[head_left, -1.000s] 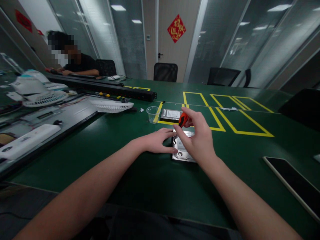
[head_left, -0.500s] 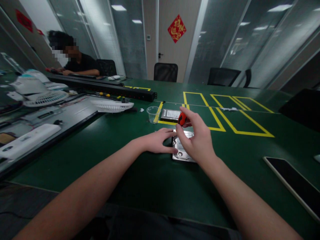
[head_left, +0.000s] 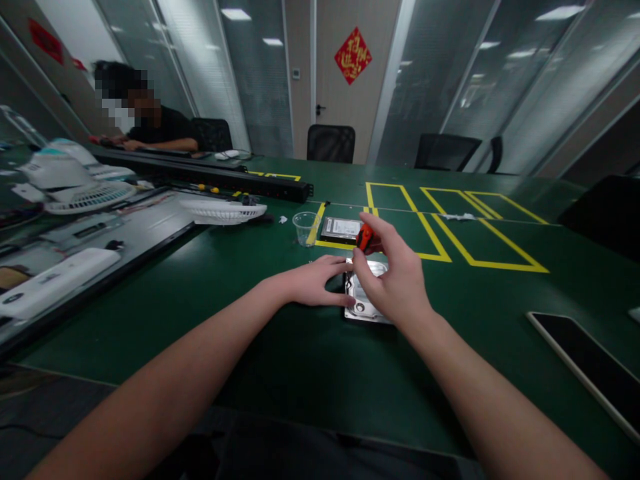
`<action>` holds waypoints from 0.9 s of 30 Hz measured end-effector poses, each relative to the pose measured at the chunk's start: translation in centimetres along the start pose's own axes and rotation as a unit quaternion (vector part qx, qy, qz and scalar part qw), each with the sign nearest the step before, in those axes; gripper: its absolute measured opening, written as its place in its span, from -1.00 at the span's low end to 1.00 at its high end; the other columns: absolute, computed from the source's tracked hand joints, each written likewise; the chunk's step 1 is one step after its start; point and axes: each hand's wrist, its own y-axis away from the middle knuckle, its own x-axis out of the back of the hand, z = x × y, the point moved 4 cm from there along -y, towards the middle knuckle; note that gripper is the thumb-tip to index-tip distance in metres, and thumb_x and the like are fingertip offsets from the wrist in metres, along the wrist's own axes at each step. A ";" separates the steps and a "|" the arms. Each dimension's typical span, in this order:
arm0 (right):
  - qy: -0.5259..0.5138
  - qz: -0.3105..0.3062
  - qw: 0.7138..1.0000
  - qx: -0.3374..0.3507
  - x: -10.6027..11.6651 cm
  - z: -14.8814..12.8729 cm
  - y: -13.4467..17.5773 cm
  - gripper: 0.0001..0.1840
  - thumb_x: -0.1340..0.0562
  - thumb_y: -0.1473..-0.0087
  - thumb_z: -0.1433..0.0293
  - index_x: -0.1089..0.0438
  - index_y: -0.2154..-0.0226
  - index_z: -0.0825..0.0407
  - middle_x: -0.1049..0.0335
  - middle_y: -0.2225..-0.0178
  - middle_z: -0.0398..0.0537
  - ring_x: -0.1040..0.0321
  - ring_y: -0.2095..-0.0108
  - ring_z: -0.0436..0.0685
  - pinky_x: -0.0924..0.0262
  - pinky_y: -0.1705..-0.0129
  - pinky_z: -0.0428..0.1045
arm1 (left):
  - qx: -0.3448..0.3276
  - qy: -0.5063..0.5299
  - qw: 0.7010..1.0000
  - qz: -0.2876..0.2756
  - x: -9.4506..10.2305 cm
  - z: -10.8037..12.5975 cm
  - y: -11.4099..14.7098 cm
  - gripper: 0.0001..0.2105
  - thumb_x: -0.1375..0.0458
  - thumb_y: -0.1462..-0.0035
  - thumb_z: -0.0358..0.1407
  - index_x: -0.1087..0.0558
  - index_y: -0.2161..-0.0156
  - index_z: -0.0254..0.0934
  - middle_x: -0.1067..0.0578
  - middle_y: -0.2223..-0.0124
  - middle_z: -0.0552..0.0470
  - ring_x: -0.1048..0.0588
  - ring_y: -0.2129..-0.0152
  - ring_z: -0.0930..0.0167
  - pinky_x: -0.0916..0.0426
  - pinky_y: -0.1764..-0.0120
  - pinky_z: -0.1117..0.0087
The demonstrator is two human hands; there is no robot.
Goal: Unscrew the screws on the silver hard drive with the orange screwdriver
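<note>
A silver hard drive (head_left: 369,311) lies on the green table in front of me, partly covered by my hands. My left hand (head_left: 320,281) rests at its left side, thumb and fingers spread apart, with the tips touching its edge. My right hand (head_left: 393,267) is over the drive's right part, its fingers closed round a red-and-black screwdriver (head_left: 365,236) held roughly upright. The screwdriver's tip is hidden behind the fingers, so its contact with the drive cannot be seen. Just behind lies a second hard drive (head_left: 341,229), label up, within yellow tape.
A clear plastic cup (head_left: 305,230) stands left of the second drive. Fan parts (head_left: 223,211), a long black bar (head_left: 210,179) and a flat metal panel (head_left: 90,257) occupy the left. A phone-like slab (head_left: 585,363) lies right. A person (head_left: 160,130) sits far left.
The screwdriver handle has turned slightly between my right fingers. Both hands and the hard drive stay in nearly the same place.
</note>
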 end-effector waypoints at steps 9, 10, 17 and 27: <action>0.017 0.014 1.000 0.008 0.1 0.6 -0.1 -0.39 -0.44 -0.55 0.34 -0.53 -0.54 -0.18 -0.74 -0.24 0.12 -0.70 -0.06 0.37 -0.78 -0.16 0.32 | -0.019 -0.005 1.000 0.005 0.2 0.5 0.0 -0.08 -0.50 -0.52 0.35 -0.51 -0.74 -0.04 -0.43 -0.81 -0.30 -0.39 -0.77 -0.24 -0.28 -0.80 -0.34; 0.021 0.017 1.000 0.010 0.1 0.6 -0.1 -0.40 -0.45 -0.54 0.36 -0.54 -0.53 -0.18 -0.73 -0.22 0.10 -0.69 -0.04 0.35 -0.77 -0.13 0.30 | -0.017 -0.006 1.000 0.004 0.2 0.5 0.0 -0.08 -0.50 -0.52 0.34 -0.51 -0.73 -0.06 -0.43 -0.81 -0.32 -0.39 -0.77 -0.24 -0.27 -0.80 -0.33; 0.011 0.019 1.000 0.016 0.0 0.4 0.0 -0.38 -0.33 -0.58 0.43 -0.50 -0.57 -0.16 -0.75 -0.27 0.13 -0.73 -0.05 0.35 -0.78 -0.17 0.31 | -0.006 -0.014 1.000 0.001 0.0 -0.1 0.0 -0.01 -0.48 -0.51 0.43 -0.45 -0.78 -0.03 -0.37 -0.85 -0.31 -0.34 -0.80 -0.24 -0.27 -0.80 -0.31; 0.022 0.017 1.000 0.010 0.0 0.5 0.0 -0.38 -0.40 -0.57 0.36 -0.52 -0.57 -0.19 -0.71 -0.17 0.09 -0.67 -0.01 0.34 -0.77 -0.10 0.29 | -0.004 -0.006 1.000 -0.003 0.3 0.7 0.0 -0.07 -0.50 -0.52 0.35 -0.49 -0.75 -0.04 -0.39 -0.84 -0.29 -0.36 -0.79 -0.26 -0.28 -0.80 -0.37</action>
